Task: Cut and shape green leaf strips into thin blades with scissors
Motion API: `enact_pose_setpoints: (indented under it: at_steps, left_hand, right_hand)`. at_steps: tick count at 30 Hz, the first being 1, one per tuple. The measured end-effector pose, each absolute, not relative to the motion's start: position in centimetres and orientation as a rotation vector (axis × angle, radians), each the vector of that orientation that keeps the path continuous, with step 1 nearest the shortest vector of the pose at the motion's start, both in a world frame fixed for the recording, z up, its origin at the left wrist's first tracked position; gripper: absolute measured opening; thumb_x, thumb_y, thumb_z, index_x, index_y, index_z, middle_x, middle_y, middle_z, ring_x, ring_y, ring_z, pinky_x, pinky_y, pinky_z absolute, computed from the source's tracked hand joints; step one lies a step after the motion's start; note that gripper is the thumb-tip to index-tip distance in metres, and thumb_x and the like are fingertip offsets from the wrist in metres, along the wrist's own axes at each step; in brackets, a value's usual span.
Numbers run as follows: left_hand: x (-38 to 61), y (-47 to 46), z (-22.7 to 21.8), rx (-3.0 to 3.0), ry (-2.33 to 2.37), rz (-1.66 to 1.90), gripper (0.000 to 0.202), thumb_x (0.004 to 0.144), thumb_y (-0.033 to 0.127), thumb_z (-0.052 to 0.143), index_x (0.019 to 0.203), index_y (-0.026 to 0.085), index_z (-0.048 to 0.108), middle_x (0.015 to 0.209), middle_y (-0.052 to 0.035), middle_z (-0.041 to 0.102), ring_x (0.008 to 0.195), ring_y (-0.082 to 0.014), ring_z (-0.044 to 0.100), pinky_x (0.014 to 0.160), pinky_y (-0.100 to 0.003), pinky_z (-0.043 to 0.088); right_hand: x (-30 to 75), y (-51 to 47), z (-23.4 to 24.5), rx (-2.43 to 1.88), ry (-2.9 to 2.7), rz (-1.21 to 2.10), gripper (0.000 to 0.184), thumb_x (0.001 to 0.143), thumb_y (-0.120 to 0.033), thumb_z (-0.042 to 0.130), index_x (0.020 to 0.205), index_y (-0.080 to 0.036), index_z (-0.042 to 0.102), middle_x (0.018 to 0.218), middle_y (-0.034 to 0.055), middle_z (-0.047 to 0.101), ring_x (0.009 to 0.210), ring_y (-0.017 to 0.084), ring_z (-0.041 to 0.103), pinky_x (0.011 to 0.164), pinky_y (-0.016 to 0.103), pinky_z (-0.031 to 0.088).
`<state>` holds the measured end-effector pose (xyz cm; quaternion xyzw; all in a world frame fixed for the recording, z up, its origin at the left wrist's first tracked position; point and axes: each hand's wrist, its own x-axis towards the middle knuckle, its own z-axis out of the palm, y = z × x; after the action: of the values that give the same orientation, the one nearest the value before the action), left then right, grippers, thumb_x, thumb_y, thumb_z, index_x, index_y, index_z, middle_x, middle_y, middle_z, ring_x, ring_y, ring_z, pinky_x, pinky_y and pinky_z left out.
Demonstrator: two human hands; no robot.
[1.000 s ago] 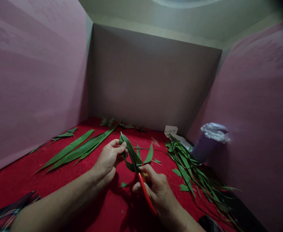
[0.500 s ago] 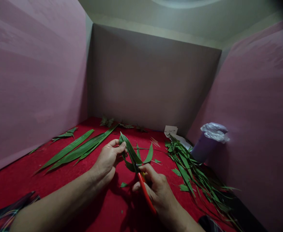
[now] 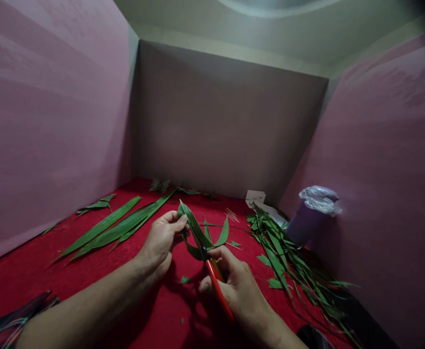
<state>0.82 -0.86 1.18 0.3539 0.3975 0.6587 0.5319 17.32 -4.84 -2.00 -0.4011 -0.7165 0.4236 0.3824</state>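
Observation:
Between thumb and fingers, my left hand pinches a folded green leaf with a pointed upper end. My right hand is wrapped around scissors with red-orange handles. Their dark pivot lies against the lower part of the leaf, and the blades are mostly hidden by it. Curved leaf strips spread to the right of the held leaf, close to the scissors. A small leaf scrap lies on the red cloth below my hands.
Long leaves lie to the left. At right is a heap of stems and leaves, beside a purple bin lined with clear plastic. Thin sticks and white paper lie farther back. Pink walls flank the red cloth.
Both hands, the leaf and the scissors keep nearly the same pose. The red-orange handles look slightly farther apart, and the camera view has shifted a little.

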Motion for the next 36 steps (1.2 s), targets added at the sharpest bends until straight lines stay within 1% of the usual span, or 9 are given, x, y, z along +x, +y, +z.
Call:
enact_pose_setpoints:
  at_steps: [6,11,14,18,22,27,31,36]
  left_hand:
    - [1.0,-1.1,0.8,0.846,0.93,1.551,0.015,0.062,0.023,0.068,0.062,0.014,0.055,0.055,0.0025,0.056,0.05,-0.0073,0.049,0.053,-0.02,0.039]
    - [1.2,-1.4,0.7,0.82,0.906,1.561,0.016,0.062,0.022,0.069,0.062,0.013,0.056,0.053,0.003,0.056,0.05,-0.0066,0.048,0.053,-0.019,0.039]
    - [1.3,-1.4,0.6,0.821,0.909,1.576,0.016,0.062,0.023,0.069,0.062,0.013,0.056,0.054,0.0028,0.057,0.05,-0.0064,0.049,0.054,-0.019,0.039]
    - [1.4,-1.2,0.5,0.821,0.906,1.592,0.015,0.061,0.022,0.07,0.064,0.013,0.058,0.056,0.0025,0.058,0.051,-0.0067,0.05,0.055,-0.02,0.04]
    - [1.4,-1.2,0.5,0.822,0.904,1.595,0.016,0.061,0.022,0.07,0.064,0.013,0.057,0.055,0.0025,0.058,0.051,-0.0066,0.05,0.054,-0.019,0.04]
    - [1.6,-1.7,0.5,0.791,0.907,1.593,0.015,0.062,0.022,0.069,0.063,0.014,0.057,0.052,0.0029,0.057,0.049,-0.0065,0.05,0.053,-0.018,0.039]
    - [1.7,-1.8,0.6,0.793,0.902,1.591,0.015,0.062,0.021,0.069,0.062,0.014,0.055,0.051,0.0029,0.057,0.048,-0.0067,0.05,0.052,-0.018,0.04]
    - [1.8,-1.8,0.6,0.795,0.899,1.593,0.015,0.063,0.021,0.068,0.061,0.014,0.055,0.051,0.0029,0.057,0.048,-0.0067,0.049,0.052,-0.018,0.039]
  right_hand:
    - [17.3,-5.0,-1.9,-1.017,-1.844,1.061,0.025,0.073,-0.025,0.066,0.088,-0.02,0.047,0.06,-0.0062,0.061,0.051,0.008,0.049,0.047,0.018,0.035]
    - [17.3,-4.6,-2.5,-1.029,-1.881,1.029,0.023,0.075,-0.019,0.063,0.091,-0.021,0.047,0.061,-0.0051,0.066,0.05,0.009,0.05,0.047,0.018,0.034]
    - [17.4,-4.6,-2.7,-1.05,-1.916,0.953,0.024,0.073,-0.015,0.064,0.09,-0.021,0.048,0.058,-0.0071,0.064,0.048,0.008,0.045,0.045,0.018,0.03]
    - [17.4,-4.6,-2.8,-1.048,-1.943,0.879,0.023,0.073,-0.017,0.065,0.09,-0.021,0.05,0.06,-0.0073,0.064,0.048,0.008,0.044,0.046,0.018,0.03]
    - [17.3,-4.7,-2.8,-1.03,-1.938,0.894,0.023,0.074,-0.013,0.063,0.091,-0.021,0.05,0.059,-0.0069,0.065,0.049,0.008,0.048,0.047,0.017,0.032]
    - [17.3,-4.5,-2.7,-1.047,-1.943,0.857,0.019,0.076,-0.019,0.062,0.091,-0.02,0.051,0.059,-0.0049,0.065,0.047,0.009,0.051,0.045,0.018,0.033]
    - [17.2,-4.7,-2.5,-0.978,-1.91,0.988,0.014,0.081,-0.021,0.055,0.093,-0.02,0.048,0.065,-0.0012,0.069,0.055,0.012,0.061,0.049,0.018,0.041]
    - [17.3,-4.7,-2.2,-0.938,-1.922,0.976,0.011,0.083,-0.024,0.053,0.091,-0.02,0.046,0.067,0.0008,0.071,0.057,0.013,0.065,0.053,0.019,0.046]
